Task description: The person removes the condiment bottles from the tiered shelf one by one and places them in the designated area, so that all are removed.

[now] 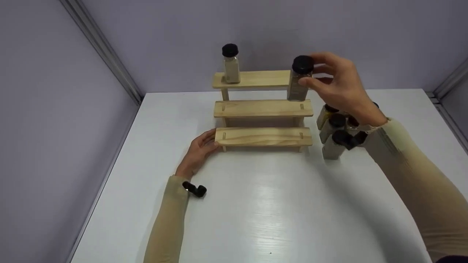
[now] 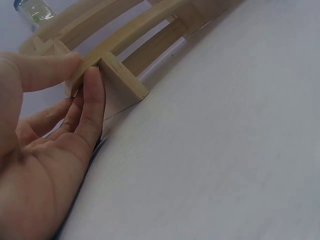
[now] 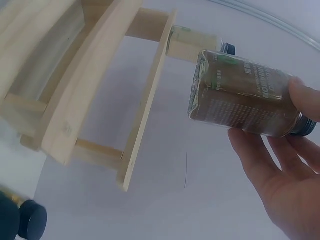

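Observation:
My right hand (image 1: 342, 82) holds a square glass spice jar (image 1: 298, 86) with a black lid, thumb on one side and fingers on the other. In the right wrist view the jar (image 3: 245, 95) shows brown powder and a printed label. It overlaps the right end of the top shelf in the head view. My left hand (image 1: 199, 151) pinches the left end of the lowest step of a three-tier wooden rack (image 1: 263, 137); in the left wrist view the thumb lies on top and fingers underneath. A jar of pale contents (image 1: 231, 69) stands at the top shelf's left end.
Several black-lidded jars (image 1: 333, 146) stand in a group on the white table (image 1: 234, 204), right of the rack and partly behind my right wrist. A grey wall (image 1: 175, 47) rises close behind the rack, and another wall (image 1: 44, 109) borders the table's left side.

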{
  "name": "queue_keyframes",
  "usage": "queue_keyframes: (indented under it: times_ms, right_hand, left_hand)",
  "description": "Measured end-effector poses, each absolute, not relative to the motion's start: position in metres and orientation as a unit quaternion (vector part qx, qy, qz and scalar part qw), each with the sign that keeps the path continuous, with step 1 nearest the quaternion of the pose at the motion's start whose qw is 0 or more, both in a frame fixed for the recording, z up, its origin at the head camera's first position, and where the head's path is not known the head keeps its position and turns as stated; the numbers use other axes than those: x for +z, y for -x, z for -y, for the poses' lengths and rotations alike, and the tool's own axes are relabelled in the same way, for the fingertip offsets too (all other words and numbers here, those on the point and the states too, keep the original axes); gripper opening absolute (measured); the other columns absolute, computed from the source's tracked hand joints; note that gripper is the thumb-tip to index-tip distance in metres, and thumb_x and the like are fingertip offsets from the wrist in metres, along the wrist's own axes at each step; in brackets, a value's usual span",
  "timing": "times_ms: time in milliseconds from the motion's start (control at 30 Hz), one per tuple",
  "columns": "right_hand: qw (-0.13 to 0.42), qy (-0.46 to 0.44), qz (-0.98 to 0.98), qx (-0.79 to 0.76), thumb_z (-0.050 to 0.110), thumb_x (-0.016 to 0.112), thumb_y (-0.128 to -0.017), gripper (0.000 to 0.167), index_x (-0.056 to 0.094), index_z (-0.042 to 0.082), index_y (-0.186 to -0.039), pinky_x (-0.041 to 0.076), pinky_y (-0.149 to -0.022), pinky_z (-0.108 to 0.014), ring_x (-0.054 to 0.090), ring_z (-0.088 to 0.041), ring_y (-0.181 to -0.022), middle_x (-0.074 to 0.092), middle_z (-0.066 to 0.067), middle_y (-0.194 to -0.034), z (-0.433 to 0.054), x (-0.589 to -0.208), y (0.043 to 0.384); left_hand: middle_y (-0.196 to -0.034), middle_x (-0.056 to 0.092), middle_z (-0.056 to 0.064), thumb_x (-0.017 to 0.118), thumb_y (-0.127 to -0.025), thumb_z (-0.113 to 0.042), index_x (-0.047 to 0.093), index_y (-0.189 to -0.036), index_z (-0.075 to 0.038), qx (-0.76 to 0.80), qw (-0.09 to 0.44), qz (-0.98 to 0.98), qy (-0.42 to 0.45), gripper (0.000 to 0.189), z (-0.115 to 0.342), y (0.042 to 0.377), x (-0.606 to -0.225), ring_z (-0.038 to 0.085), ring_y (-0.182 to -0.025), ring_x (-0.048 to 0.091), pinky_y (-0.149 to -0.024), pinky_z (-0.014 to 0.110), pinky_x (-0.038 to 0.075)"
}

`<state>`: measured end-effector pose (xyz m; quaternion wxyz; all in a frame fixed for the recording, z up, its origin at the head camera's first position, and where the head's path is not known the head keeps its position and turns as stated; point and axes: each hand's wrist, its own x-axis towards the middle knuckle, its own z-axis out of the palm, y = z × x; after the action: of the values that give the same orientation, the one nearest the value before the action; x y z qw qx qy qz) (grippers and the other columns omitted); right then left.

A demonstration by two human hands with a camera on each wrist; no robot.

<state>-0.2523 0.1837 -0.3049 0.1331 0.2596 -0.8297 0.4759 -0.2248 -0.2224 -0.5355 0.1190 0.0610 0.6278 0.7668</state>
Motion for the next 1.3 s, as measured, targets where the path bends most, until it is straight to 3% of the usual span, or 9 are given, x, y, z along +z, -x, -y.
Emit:
queue_keyframes:
  times_ms: [200,733,1300]
  right_hand:
    - [0.126,-0.247,0.831,0.482,0.005,0.08,-0.097,0.047,0.066,0.006,-0.142,0.059,-0.099,-0.018,0.068,-0.007,-0.119,0.069,-0.01,-0.134,-0.206,-0.308,0.24]
    - [0.131,-0.205,0.845,0.477,0.002,0.076,-0.098,0.05,0.063,0.006,-0.147,0.055,-0.101,-0.013,0.063,0.0,-0.123,0.066,0.01,-0.134,-0.265,-0.314,0.216]
    - [0.207,-0.229,0.834,0.456,-0.021,0.071,-0.091,0.052,0.064,-0.006,-0.141,0.056,-0.096,-0.01,0.068,-0.003,-0.12,0.069,0.007,-0.131,-0.308,-0.329,0.2]
  left_hand:
    - [-0.162,0.045,0.021,0.062,-0.107,-0.003,0.038,-0.163,-0.001,0.776,0.121,-0.616,-0.062,0.061,0.221,0.224,-0.537,0.027,-0.141,0.055,-0.115,0.034,0.053]
    - [-0.164,0.043,0.022,0.063,-0.107,-0.003,0.036,-0.164,0.001,0.774,0.122,-0.619,-0.061,0.063,0.212,0.224,-0.535,0.028,-0.143,0.052,-0.113,0.033,0.054]
    - [-0.162,0.045,0.022,0.062,-0.106,0.001,0.038,-0.163,0.002,0.778,0.118,-0.614,-0.055,0.061,0.209,0.226,-0.53,0.027,-0.142,0.053,-0.112,0.034,0.055]
